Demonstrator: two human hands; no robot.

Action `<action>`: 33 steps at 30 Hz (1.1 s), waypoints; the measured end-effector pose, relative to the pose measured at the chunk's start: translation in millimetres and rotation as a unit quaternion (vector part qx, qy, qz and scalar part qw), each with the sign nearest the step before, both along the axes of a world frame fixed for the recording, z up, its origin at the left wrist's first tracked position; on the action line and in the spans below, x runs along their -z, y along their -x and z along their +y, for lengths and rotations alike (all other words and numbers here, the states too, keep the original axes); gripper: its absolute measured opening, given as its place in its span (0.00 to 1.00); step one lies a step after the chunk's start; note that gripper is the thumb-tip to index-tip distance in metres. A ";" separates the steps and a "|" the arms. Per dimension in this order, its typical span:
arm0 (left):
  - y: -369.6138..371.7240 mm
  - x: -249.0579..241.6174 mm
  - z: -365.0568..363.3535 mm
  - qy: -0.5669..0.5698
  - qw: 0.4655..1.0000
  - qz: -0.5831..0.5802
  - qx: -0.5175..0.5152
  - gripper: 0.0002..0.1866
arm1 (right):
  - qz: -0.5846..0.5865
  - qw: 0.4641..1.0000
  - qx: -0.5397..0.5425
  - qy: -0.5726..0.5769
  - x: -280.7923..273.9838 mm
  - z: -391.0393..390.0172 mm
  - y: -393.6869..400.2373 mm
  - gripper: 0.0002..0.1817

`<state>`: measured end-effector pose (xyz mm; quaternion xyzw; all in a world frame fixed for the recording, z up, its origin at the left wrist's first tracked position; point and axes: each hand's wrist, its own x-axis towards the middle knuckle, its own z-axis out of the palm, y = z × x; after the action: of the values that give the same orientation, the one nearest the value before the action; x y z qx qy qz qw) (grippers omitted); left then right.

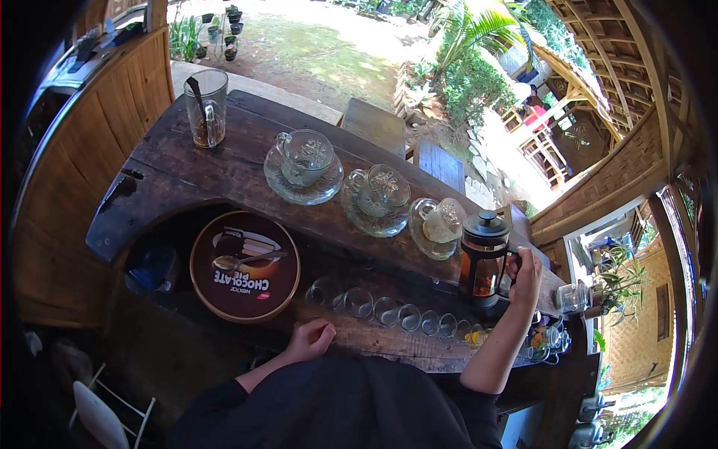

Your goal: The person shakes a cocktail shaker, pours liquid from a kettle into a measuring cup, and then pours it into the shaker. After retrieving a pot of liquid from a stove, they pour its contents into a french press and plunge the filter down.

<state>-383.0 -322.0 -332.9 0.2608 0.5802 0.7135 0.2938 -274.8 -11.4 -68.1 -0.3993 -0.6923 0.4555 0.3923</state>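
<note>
My right hand [526, 275] is wrapped round the handle of a French press [485, 258], which holds reddish-brown liquid and stands upright at the right of the wooden counter. Loosely curled into a fist, my left hand [310, 340] rests by the near edge with nothing visible in it. Three clear glass cups on glass saucers line the upper counter: a left cup [303, 159], a middle cup [383, 193] and a right cup [443, 221], nearest the press. A tall glass mug [212, 120] at the far left has a dark stick-like utensil in it.
A round brown tin [243, 295] with a spoon [250, 259] on top sits at the left. Several small glasses [410, 317] form a row on the lower ledge. A glass jar [572, 298] stands at the right. Stools [440, 163] are beyond the counter.
</note>
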 end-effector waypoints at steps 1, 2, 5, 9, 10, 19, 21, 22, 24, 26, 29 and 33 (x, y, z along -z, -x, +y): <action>0.4 -1.3 -0.5 0.000 1.000 -0.005 0.005 0.06 | -0.001 1.000 -0.001 0.001 1.2 1.0 0.2 0.12; 0.7 -2.1 -0.8 0.000 1.000 -0.010 0.010 0.06 | 0.004 1.000 0.000 -0.004 2.8 2.5 0.6 0.12; 1.3 -2.4 -0.8 0.004 1.000 -0.001 0.010 0.06 | 0.007 1.000 0.001 -0.007 2.7 2.0 1.4 0.12; 0.5 1.0 0.1 -0.001 1.000 -0.022 0.011 0.06 | -0.012 1.000 -0.014 -0.002 1.9 3.7 -0.8 0.12; 0.5 1.2 0.2 -0.001 1.000 -0.023 0.012 0.06 | -0.013 1.000 -0.013 -0.002 1.5 2.7 -1.3 0.12; 0.8 -2.6 1.0 0.009 1.000 -0.024 0.013 0.06 | -0.049 0.999 -0.016 -0.011 -5.5 -7.4 0.3 0.17; 0.8 -2.7 1.1 0.007 0.999 -0.030 0.012 0.06 | -0.050 0.999 -0.005 -0.001 -5.0 -5.0 -1.6 0.16; 0.8 -1.3 1.0 0.010 0.999 -0.029 0.015 0.06 | -0.050 0.999 -0.004 -0.001 -4.8 -3.6 -3.2 0.16; 0.7 -0.6 1.1 0.012 0.999 -0.029 0.020 0.06 | -0.051 0.998 -0.025 0.000 -4.4 -1.3 -6.3 0.15; 1.0 -1.3 1.4 0.007 1.000 -0.022 0.018 0.06 | -0.042 0.999 -0.022 0.000 -4.2 -1.8 -6.0 0.15; -0.7 4.6 2.3 -0.003 0.999 -0.031 0.014 0.06 | -0.038 0.999 -0.015 -0.001 -5.4 -4.4 -4.3 0.15; 1.3 -3.7 0.6 0.015 0.999 -0.046 0.021 0.06 | -0.040 0.999 -0.008 0.002 -5.8 -4.5 -4.0 0.15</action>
<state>-384.3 -321.4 -329.2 0.2356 0.5711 0.7096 0.3388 -270.8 -15.9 -62.3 -0.4123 -0.7096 0.4440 0.3596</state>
